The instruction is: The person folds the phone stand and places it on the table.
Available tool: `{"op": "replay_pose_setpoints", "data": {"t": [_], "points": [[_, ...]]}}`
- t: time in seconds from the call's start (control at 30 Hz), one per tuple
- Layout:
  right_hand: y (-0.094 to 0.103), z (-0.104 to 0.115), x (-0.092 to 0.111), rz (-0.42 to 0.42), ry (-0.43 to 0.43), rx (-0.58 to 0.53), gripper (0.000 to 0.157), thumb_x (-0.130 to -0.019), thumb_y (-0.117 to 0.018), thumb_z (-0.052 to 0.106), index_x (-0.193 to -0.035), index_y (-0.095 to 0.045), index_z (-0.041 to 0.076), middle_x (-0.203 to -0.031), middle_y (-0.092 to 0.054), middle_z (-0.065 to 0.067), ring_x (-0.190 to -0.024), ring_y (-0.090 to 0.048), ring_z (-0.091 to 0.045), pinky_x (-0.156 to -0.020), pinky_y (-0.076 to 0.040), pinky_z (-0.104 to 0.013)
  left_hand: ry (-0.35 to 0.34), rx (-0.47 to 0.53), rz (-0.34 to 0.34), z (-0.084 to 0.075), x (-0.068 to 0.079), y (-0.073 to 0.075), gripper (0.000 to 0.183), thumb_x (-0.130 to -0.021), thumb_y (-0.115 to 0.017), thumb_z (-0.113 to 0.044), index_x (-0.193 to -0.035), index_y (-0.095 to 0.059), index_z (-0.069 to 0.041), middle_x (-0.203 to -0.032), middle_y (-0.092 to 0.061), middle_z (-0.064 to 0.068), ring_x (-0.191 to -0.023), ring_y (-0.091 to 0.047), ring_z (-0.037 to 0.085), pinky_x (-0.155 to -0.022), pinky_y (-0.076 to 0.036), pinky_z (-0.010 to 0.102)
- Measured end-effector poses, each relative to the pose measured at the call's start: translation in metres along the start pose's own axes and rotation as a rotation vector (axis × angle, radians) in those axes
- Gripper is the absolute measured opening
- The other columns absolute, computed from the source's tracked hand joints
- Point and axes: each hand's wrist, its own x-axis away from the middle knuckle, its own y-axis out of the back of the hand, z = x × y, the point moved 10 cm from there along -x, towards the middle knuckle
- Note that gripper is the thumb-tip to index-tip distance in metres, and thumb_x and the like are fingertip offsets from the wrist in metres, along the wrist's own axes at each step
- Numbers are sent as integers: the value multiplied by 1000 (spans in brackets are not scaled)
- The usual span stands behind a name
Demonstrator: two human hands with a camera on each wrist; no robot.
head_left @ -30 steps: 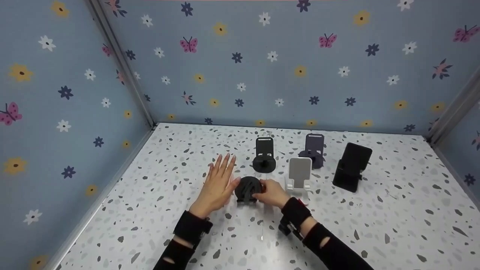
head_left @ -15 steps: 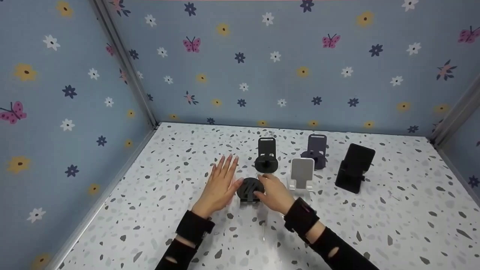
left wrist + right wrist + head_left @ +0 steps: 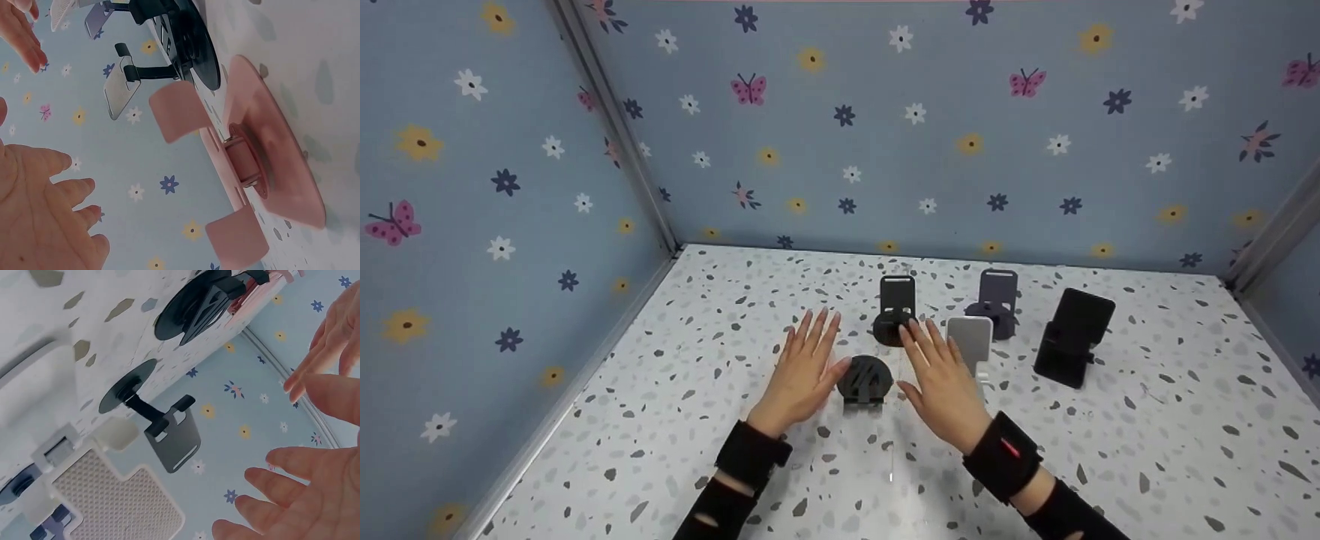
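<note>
A black folded phone stand (image 3: 865, 379) lies on the table between my hands. My left hand (image 3: 799, 379) is spread flat with straight fingers, its thumb close to that stand; whether they touch I cannot tell. Beneath it in the head view, mostly hidden, is a pink phone stand (image 3: 289, 185), plain in the left wrist view with the palm apart from it. My right hand (image 3: 945, 390) hovers with straight fingers and holds nothing. It partly covers a white phone stand (image 3: 969, 334). In the right wrist view that white stand (image 3: 118, 495) shows its textured plate.
Behind the hands stands an upright black phone stand (image 3: 897, 292). Further right are a purple phone stand (image 3: 999, 286) and a larger black phone stand (image 3: 1078, 334). Flower-printed panels (image 3: 885, 150) wall in the speckled table (image 3: 720, 300).
My right hand has let go of the black folded stand, straightened its fingers and moved right, over the white stand. The left hand stays in place. The head view has shifted slightly.
</note>
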Motion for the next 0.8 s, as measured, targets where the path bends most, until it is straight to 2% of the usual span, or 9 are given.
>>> {"op": "replay_pose_setpoints", "data": {"t": [0.23,0.6,0.8], "points": [[19,-29,24,-36,-56,22,60,-99,-56,19,-152,-35,4,-160,-31,-18,-148,-26,-39,-120,-22,-62,-4,-12,7,-4,-1,-4,68,-104,-42,-40,-159,-16,-9,-166,-11,14,-153,-7,38,-125,-5,56],[36,-78,61,-101,-133,77,60,-98,-58,20,-151,-37,4,-159,-32,-19,-147,-26,-41,-116,-21,-68,-16,-27,35,-14,-6,-10,69,-104,-40,-45,-159,-16,-10,-167,-11,14,-154,-5,37,-126,-5,54],[37,-97,70,-84,-176,87,61,-99,-57,23,-152,-36,3,-160,-30,-20,-147,-25,-43,-116,-19,-69,-23,-24,79,-24,-16,-17,71,-104,-38,-47,-160,-11,-11,-167,-7,13,-154,-2,35,-126,-3,53]]}}
